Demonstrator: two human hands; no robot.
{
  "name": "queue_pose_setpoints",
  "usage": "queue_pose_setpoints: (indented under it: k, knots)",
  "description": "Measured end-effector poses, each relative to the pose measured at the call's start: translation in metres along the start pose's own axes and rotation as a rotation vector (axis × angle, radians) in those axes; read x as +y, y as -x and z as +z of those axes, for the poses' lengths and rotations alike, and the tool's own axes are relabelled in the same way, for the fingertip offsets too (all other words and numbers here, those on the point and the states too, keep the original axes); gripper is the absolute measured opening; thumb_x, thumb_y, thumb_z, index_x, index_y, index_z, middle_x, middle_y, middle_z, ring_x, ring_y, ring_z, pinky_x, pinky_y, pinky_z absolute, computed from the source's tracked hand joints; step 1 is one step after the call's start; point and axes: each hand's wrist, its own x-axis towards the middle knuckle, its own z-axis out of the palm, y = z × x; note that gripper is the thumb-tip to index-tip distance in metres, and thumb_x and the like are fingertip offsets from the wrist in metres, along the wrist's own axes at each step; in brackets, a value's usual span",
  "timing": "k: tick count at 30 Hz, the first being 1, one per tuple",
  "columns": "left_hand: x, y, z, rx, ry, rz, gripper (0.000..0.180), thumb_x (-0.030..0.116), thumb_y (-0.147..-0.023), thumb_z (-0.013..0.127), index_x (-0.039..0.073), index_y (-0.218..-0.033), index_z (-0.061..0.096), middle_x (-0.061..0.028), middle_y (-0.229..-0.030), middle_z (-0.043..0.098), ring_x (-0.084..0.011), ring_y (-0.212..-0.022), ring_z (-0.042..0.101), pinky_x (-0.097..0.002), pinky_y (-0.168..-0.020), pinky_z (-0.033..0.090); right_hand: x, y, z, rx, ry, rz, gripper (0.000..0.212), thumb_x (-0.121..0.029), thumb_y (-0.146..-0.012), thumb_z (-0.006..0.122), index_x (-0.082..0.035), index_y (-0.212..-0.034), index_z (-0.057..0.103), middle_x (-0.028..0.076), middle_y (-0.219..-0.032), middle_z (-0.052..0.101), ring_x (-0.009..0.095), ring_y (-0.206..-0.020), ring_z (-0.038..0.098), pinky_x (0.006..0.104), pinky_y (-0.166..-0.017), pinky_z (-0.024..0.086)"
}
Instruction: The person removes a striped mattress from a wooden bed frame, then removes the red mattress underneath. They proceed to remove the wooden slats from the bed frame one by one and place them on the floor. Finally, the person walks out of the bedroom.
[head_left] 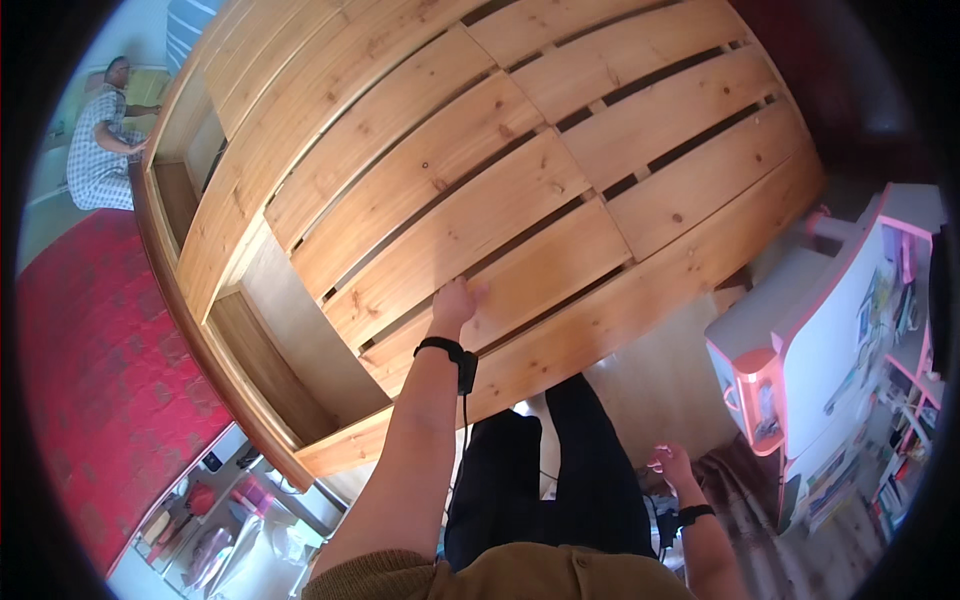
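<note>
A large pine bed frame point(620, 320) fills the middle, its base made of wide wooden slats with dark gaps between them. My left hand point(455, 304) reaches forward onto a bed slat point(550, 262) near the front rail. Its fingers are bent down at the gap along that slat's edge, the tips hidden, and the thumb, slightly blurred, lies to the right. Low at my right side hangs my right hand point(672, 464), empty, with its fingers loosely curled and apart. Each wrist wears a black band, and a cable runs down from the left one.
Left of the frame lies a red mattress point(120, 370), with a person in a checked shirt point(104, 140) beyond it. An open compartment point(290, 350) runs along the frame's left end. A white and pink desk with shelves point(830, 300) stands right. Assorted items fill a shelf point(210, 530) lower left.
</note>
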Motion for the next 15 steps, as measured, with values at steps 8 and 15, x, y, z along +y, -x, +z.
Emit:
queue_pose_setpoints:
  k: [8,15]
  knots:
    - [-0.019,0.034,0.017,0.214,0.062,0.151,0.053,0.035,-0.075,0.055,0.002,-0.114,0.041,-0.0213,-0.114,0.045,-0.0329,-0.104,0.045,-0.0401,-0.088,0.036,-0.015,0.007,0.005,-0.031,0.074,0.02,0.019,-0.006,-0.077,0.047,-0.001,-0.095,0.05,0.008,-0.073,0.056,0.015,-0.059,0.056,0.0234,-0.049,0.042]
    - [-0.069,0.098,0.019,0.23,0.328,0.07,0.055,0.024,-0.073,0.057,0.001,-0.119,0.037,-0.0228,-0.123,0.036,-0.0347,-0.114,0.036,-0.0383,-0.094,0.032,-0.056,0.002,0.034,-0.036,0.16,-0.089,0.018,-0.004,-0.077,0.046,-0.002,-0.093,0.052,0.008,-0.073,0.056,0.014,-0.057,0.056,0.0227,-0.047,0.041]
